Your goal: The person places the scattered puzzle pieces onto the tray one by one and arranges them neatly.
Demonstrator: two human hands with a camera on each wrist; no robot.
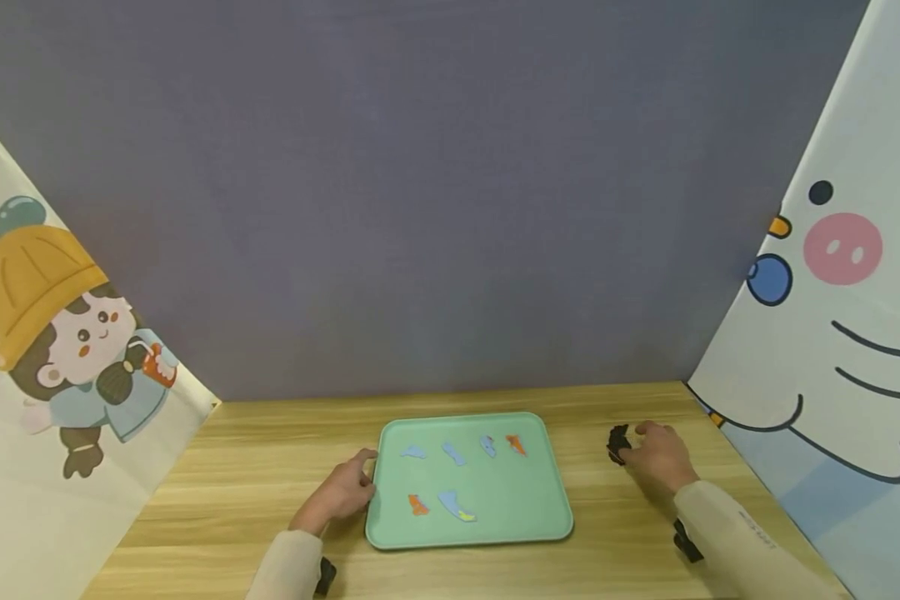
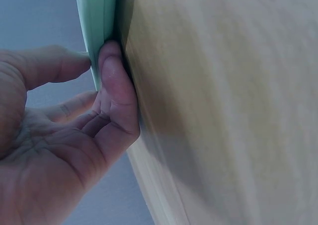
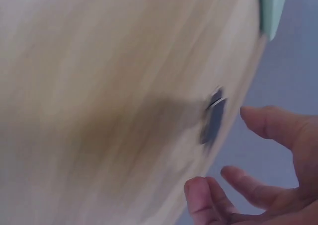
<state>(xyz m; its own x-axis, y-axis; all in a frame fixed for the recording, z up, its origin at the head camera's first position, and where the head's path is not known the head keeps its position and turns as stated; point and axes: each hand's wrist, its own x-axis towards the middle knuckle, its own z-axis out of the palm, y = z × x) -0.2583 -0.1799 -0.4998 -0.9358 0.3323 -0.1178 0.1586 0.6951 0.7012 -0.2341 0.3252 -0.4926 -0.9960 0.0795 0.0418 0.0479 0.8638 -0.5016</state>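
A mint-green tray [image 1: 495,500] lies on the wooden table with several small flat cutout pieces on it, some pale blue like this yellow-tipped one [image 1: 452,503], others orange [image 1: 516,445]. My left hand [image 1: 347,490] pinches the tray's left rim; the left wrist view has the thumb [image 2: 69,63] on the upper side and a curled finger [image 2: 118,81] tucked beneath. To the right of the tray, my right hand [image 1: 658,455] hovers beside a small pile of dark flat pieces [image 1: 617,443]. Its thumb and fingers are spread apart around nothing, as the right wrist view shows.
The wood-grain table [image 1: 270,442] runs back to a grey partition [image 1: 450,208]. Printed panels stand on both sides, a cartoon child [image 1: 93,333] on the left and a white pig-nosed figure [image 1: 855,333] on the right.
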